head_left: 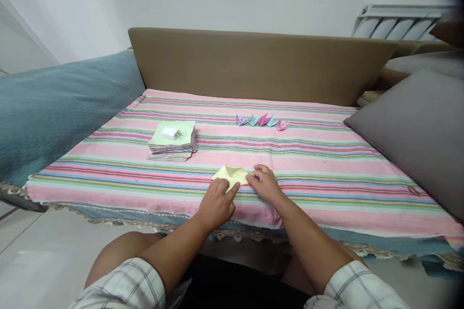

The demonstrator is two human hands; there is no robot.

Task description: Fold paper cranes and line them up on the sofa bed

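Striped bed cover (326, 193): five folded paper pieces (261, 120) near the back edge, both hands, left hand (216, 204) and right hand (266, 184), pressing a half-folded yellow sheet (232, 176) at the front edge, paper stack (173, 141) waiting.

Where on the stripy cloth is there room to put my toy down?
The widest bare stretch of the striped cloth lies between the row of small folded paper figures and the grey cushion. Another runs between the paper stack and the figures. It is crowded at the near edge, where the left hand and right hand press the yellow paper.
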